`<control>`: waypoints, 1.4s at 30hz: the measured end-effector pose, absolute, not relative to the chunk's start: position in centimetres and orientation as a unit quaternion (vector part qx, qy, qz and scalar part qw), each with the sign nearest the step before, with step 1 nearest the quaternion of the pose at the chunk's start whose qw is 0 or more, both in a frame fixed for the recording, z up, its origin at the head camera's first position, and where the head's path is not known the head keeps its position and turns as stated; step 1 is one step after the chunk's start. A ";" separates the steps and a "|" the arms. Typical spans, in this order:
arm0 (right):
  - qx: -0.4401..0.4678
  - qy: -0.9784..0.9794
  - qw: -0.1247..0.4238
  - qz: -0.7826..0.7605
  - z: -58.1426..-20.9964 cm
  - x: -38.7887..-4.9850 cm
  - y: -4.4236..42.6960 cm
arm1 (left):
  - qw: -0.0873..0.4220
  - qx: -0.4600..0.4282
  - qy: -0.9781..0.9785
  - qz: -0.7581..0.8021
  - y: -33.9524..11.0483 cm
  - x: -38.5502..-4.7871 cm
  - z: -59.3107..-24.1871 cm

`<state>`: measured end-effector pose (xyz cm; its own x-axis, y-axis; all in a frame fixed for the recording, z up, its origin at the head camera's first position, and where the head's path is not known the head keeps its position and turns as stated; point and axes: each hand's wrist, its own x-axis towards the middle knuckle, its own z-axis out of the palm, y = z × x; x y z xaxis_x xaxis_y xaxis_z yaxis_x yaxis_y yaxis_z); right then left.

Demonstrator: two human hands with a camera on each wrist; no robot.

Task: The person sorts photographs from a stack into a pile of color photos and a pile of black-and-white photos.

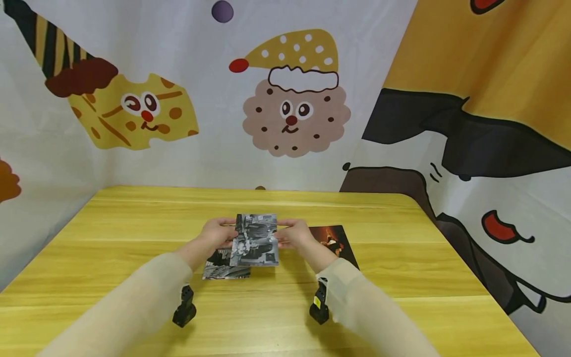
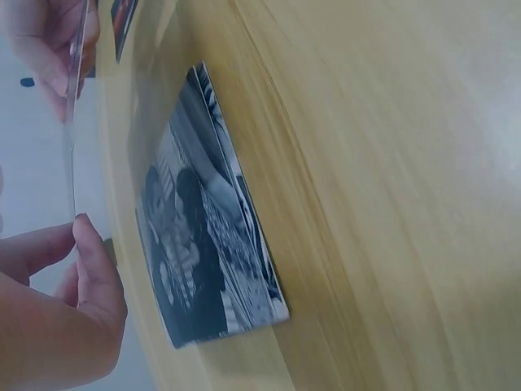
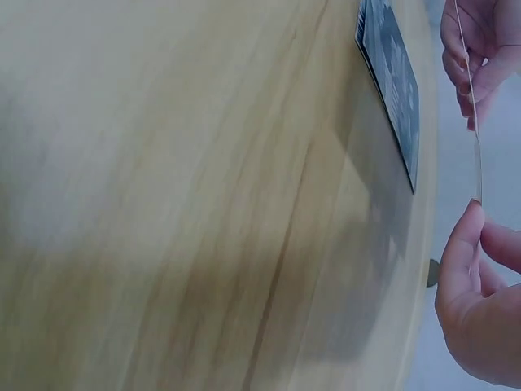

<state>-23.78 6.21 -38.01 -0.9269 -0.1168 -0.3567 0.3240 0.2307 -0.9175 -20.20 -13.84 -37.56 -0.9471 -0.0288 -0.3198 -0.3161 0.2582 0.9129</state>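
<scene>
A black-and-white photo card (image 1: 255, 243) is held up off the table between both hands. My left hand (image 1: 217, 234) pinches its left edge, and my right hand (image 1: 295, 235) pinches the right edge. In both wrist views the card appears nearly edge-on, a thin strip between the fingertips. Below and to the left lies a small pile of black-and-white photo cards (image 2: 203, 220), partly covered by the raised card in the head view. To the right, a dark colour picture card (image 1: 334, 242) lies on the table, partly hidden by the right hand and forearm.
The wooden table (image 1: 134, 307) reaches back to a curtain (image 1: 214, 168) printed with cartoon figures. A small black device is strapped at each wrist, the left one (image 1: 185, 306) and the right one (image 1: 319, 303) hanging just above the tabletop.
</scene>
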 end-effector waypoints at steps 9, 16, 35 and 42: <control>0.069 0.752 0.168 -0.633 -38.4 -23.3 4.4 | 0.121 -0.116 0.790 0.590 -15.3 -19.9 -38.1; 0.078 0.752 0.168 -0.633 -38.9 -23.2 3.4 | 0.118 -0.129 0.793 0.583 -15.9 -19.5 -38.0; 0.064 0.760 0.185 -0.620 -39.5 -23.1 2.2 | 0.110 -0.162 0.798 0.569 -16.6 -19.1 -38.4; 0.063 0.754 0.177 -0.629 -39.6 -23.2 2.6 | 0.072 -0.148 0.846 0.506 -17.0 -19.1 -38.3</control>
